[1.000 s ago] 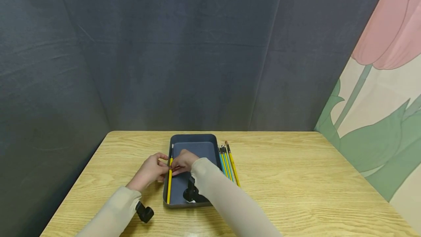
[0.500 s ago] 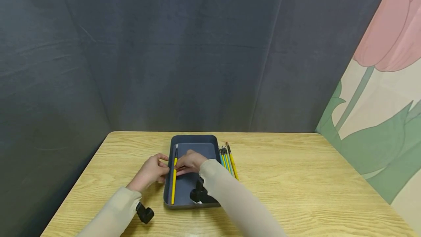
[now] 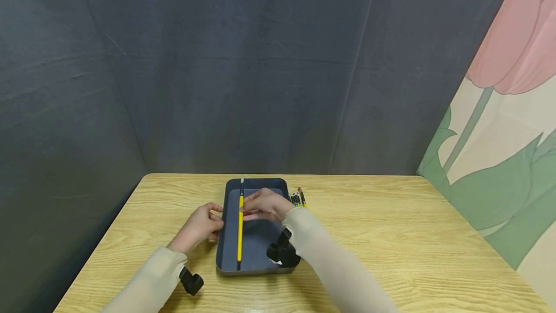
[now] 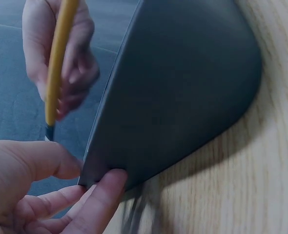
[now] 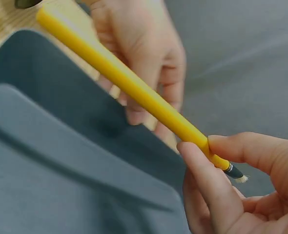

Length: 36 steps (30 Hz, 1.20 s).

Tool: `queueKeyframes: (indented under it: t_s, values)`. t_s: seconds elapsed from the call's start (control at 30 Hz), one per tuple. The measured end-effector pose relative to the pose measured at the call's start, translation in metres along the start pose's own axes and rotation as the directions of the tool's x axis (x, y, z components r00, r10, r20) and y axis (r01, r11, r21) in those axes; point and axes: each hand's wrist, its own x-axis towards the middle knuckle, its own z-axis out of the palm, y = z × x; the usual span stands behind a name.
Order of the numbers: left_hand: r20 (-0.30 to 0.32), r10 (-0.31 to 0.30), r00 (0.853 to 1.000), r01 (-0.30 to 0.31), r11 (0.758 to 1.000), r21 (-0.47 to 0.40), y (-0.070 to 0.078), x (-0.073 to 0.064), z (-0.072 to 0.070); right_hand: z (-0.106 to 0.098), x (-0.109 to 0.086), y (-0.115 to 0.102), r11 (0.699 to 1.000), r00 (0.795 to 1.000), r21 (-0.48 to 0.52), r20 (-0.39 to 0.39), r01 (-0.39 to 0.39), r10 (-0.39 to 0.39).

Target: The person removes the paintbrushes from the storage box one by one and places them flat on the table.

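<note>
A paintbrush (image 3: 241, 226) with a yellow handle, dark ferrule and pale bristles is held over the dark grey tray (image 3: 256, 270). My right hand (image 3: 267, 204) pinches its handle between thumb and fingertips. In the right wrist view, the paintbrush (image 5: 134, 87) slants across, bristles beyond the pinch and the blunt handle end raised above the tray. At the tray's left side, my left hand (image 3: 200, 226) pinches the rim. The left wrist view has the thumb (image 4: 56, 161) on the inner side of the wall and a finger (image 4: 110, 187) on the outer.
Several paintbrushes (image 3: 297, 200) with yellow and blue handles lie just right of the tray, now partly hidden by the right forearm. The wooden table (image 3: 412, 245) meets a dark curtain (image 3: 260, 71) behind and a tulip-patterned panel (image 3: 491, 158) at right.
My right hand has raised the yellow paintbrush from the tray's left side and carried it rightward. The left hand stays at the rim.
</note>
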Motion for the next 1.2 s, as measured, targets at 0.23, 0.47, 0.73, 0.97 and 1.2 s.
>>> queueKeyframes:
  t_s: [0.23, 0.47, 0.73, 0.97, 1.2]
  values:
    - [0.003, 0.024, 1.0, -0.024, 0.999, -0.027, 0.0, -0.002, 0.001, -0.025, -0.018, -0.009, 0.998, 0.998, 0.028, 0.004, 0.057, -0.057]
    - [0.0, 0.022, 1.0, -0.022, 0.999, -0.034, -0.001, -0.001, 0.001, -0.058, -0.036, -0.011, 0.994, 0.995, 0.024, -0.002, 0.102, -0.102]
    - [0.002, 0.026, 1.0, -0.026, 0.999, -0.022, -0.001, 0.0, 0.001, -0.098, -0.052, -0.004, 0.99, 0.991, 0.026, -0.006, 0.136, -0.136]
    - [-0.004, 0.021, 1.0, -0.021, 1.0, -0.017, -0.001, 0.0, 0.001, -0.134, -0.056, 0.009, 0.992, 0.991, -0.015, -0.04, 0.124, -0.124]
    - [0.001, 0.029, 1.0, -0.029, 0.999, -0.019, -0.001, 0.0, 0.001, -0.161, -0.056, 0.024, 0.991, 0.991, -0.04, -0.05, 0.124, -0.126]
